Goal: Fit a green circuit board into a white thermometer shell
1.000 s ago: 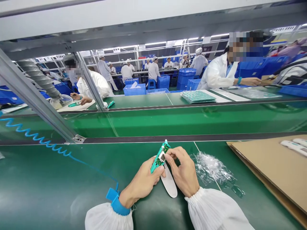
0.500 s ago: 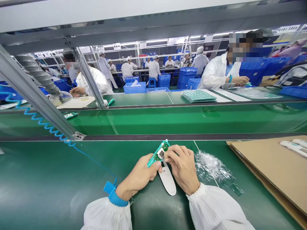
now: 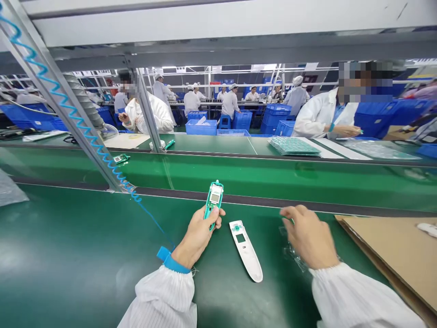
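Gripping the teal-framed circuit board (image 3: 214, 202) upright in your L hand (image 3: 198, 234), you've got a clenched grip on its lower end, board held clear of the green worktop (image 3: 68, 237). R hand (image 3: 309, 237) is blurred, grip released, fingers loosely curled w/ nothing visible in them, above a clear plastic bag (image 3: 290, 249). White device shell (image 3: 246, 250) lies flat on worktop between your 2 hands, window cut-out facing up. Blue wrist strap (image 3: 170, 258) sits on your L wrist, coiled cord (image 3: 82, 130) running up the frame. Cardboard sheet (image 3: 385, 259) lies to your R. Across the line, a co-worker in a white coat (image 3: 317, 116) sits near a stack of green boards (image 3: 293, 146).
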`<control>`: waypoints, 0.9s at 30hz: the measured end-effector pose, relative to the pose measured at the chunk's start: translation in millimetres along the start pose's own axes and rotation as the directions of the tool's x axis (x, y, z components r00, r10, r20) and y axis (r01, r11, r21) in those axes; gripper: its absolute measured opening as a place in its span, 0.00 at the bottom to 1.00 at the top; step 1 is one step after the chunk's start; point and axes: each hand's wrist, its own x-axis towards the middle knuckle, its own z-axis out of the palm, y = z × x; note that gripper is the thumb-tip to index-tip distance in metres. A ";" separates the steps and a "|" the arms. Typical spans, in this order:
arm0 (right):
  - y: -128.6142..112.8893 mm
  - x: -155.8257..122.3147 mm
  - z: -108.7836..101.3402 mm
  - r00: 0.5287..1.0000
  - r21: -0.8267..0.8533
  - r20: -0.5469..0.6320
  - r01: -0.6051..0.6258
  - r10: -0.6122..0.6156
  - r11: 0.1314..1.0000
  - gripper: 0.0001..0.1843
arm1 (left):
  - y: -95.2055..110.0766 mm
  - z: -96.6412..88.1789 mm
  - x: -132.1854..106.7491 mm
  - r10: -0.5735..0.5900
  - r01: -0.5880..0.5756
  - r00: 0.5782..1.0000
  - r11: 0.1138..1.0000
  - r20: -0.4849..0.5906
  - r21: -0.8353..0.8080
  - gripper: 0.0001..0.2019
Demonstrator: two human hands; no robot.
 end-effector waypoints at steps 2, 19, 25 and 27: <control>-38.2 9.7 7.7 0.990 0.214 0.142 -0.018 -0.013 0.977 0.12 | 0.1 -0.8 0.2 0.012 -0.012 1.000 0.999 -0.003 0.034 0.20; -78.6 2.8 20.4 0.800 0.809 0.584 -0.562 0.135 -0.169 0.19 | -29.9 15.0 -9.5 0.015 0.007 0.998 0.952 -0.068 0.306 0.28; -79.0 -7.5 21.1 0.858 0.832 0.513 -0.499 -0.006 -0.244 0.25 | -24.1 22.8 -13.1 -0.084 0.115 0.991 0.932 -0.104 0.344 0.21; -73.8 -6.4 15.6 0.887 0.858 0.457 -0.461 -0.073 -0.228 0.29 | -17.7 23.0 -13.2 -0.207 0.205 0.978 0.950 -0.014 0.235 0.24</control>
